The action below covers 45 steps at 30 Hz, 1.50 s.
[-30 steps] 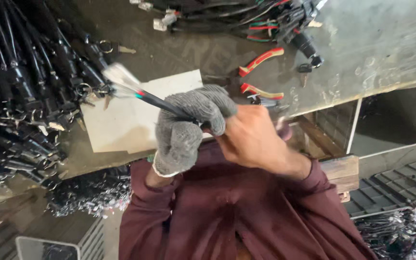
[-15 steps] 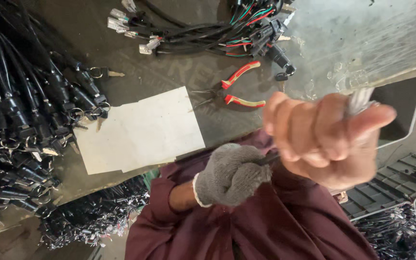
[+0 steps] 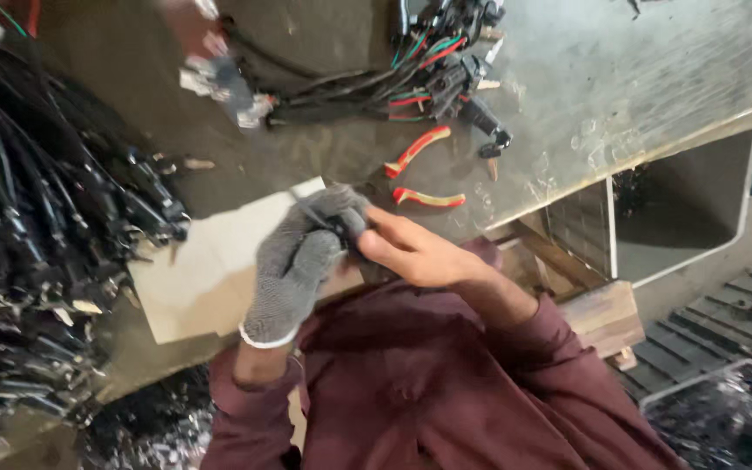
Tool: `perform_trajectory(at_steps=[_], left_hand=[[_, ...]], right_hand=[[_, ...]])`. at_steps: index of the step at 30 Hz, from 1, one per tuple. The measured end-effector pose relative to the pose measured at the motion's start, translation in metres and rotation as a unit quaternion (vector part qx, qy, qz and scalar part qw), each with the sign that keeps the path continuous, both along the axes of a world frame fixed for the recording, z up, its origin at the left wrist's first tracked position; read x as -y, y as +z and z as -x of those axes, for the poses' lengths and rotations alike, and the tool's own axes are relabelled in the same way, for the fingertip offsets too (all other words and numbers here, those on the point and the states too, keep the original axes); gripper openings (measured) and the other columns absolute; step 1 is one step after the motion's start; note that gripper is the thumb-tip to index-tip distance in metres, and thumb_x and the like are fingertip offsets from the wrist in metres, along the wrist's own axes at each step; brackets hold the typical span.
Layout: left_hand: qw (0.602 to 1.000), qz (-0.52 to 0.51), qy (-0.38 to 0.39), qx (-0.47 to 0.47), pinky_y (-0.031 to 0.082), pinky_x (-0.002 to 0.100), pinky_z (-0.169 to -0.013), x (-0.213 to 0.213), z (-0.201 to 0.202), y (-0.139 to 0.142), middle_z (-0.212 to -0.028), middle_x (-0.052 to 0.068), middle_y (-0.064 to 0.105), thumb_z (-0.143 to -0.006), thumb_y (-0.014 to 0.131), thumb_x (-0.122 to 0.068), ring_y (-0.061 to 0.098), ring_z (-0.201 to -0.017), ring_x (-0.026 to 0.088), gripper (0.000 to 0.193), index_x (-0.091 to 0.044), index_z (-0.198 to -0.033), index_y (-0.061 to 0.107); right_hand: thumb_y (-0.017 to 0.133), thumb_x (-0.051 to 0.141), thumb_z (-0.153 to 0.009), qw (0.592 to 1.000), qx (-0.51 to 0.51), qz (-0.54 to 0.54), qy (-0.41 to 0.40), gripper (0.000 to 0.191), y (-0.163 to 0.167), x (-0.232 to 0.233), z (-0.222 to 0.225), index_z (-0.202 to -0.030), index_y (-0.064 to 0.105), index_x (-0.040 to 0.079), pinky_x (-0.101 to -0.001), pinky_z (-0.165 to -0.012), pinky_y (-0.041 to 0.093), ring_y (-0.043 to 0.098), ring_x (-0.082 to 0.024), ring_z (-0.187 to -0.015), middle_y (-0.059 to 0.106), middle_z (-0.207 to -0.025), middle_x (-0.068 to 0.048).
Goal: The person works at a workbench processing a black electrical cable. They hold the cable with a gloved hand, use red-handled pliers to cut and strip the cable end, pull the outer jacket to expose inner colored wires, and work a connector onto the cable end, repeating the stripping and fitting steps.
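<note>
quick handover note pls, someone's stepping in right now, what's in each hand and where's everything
Left hand, in a grey knit glove, grips a thin dark cable over the pale sheet on the bench. Bare right hand pinches the same cable right beside the glove. Red-handled pliers lie open on the bench just beyond the hands, untouched. A bundle of coloured wires lies further back; a heap of black cables is at the left. How far the work on the cable has got cannot be told.

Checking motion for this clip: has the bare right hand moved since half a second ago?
Yes. The right hand has come down from beside the red-handled pliers to meet the gloved left hand over the paper sheet.
</note>
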<state>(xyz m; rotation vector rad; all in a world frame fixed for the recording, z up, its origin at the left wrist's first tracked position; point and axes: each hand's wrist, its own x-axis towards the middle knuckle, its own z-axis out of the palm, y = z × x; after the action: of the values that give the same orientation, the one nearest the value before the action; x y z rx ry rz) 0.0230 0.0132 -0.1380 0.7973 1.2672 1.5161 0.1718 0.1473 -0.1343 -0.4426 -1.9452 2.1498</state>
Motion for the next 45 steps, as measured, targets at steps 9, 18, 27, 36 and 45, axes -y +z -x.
perform_trajectory(at_steps=[9,18,27,36,45], left_hand=[[0.995,-0.033,0.095,0.004,0.056,0.034,-0.098,0.007,-0.024,-0.038,-0.122,0.006,0.071,-0.095,0.074,-0.018,0.067,-0.108,0.014,0.035,-0.005,-0.126,0.065],[0.916,-0.023,0.103,-0.387,0.050,0.043,-0.108,0.005,-0.009,-0.012,-0.099,0.002,0.074,-0.075,0.092,-0.017,0.067,-0.097,0.019,0.037,-0.008,-0.104,0.072],[0.933,-0.006,0.060,-0.355,0.054,0.037,-0.109,-0.011,-0.013,-0.005,-0.130,0.011,0.072,-0.087,0.088,-0.032,0.068,-0.126,0.032,0.036,-0.013,-0.115,0.074],[0.919,-0.035,0.057,-0.389,0.049,0.051,-0.101,0.003,-0.033,-0.002,-0.147,0.026,0.055,-0.108,0.062,-0.027,0.061,-0.116,0.041,0.060,0.006,-0.151,0.036],[0.946,-0.135,-0.061,-0.288,0.046,0.043,-0.115,-0.015,-0.011,-0.005,-0.150,0.014,0.059,-0.100,0.073,-0.028,0.059,-0.134,0.034,0.051,-0.006,-0.143,0.057]], right_hand=[[0.071,0.023,-0.096,0.945,0.024,-0.314,-0.083,0.045,-0.037,0.004,-0.030,-0.132,0.056,0.000,-0.0431,-0.097,0.045,0.060,-0.032,-0.108,0.064,-0.115,-0.014],[0.078,0.004,-0.085,0.887,-0.045,-0.444,-0.117,0.053,-0.018,0.015,-0.023,-0.133,0.057,-0.002,-0.0440,-0.086,0.051,0.062,-0.033,-0.100,0.064,-0.113,-0.015],[0.063,0.007,-0.102,0.945,0.039,-0.297,-0.131,0.034,-0.028,0.022,-0.035,-0.134,0.057,-0.002,-0.0383,-0.086,0.052,0.062,-0.035,-0.092,0.060,-0.103,-0.018],[0.049,0.029,-0.117,0.989,-0.003,0.010,-0.151,0.040,-0.041,0.018,-0.036,-0.139,0.054,-0.004,-0.0276,-0.091,0.044,0.052,-0.011,-0.101,0.059,-0.114,-0.002],[0.055,0.019,-0.103,0.998,0.012,-0.016,-0.058,0.025,-0.031,0.012,-0.038,-0.115,0.065,-0.001,-0.0263,-0.086,0.047,0.054,-0.008,-0.091,0.063,-0.102,-0.001]])
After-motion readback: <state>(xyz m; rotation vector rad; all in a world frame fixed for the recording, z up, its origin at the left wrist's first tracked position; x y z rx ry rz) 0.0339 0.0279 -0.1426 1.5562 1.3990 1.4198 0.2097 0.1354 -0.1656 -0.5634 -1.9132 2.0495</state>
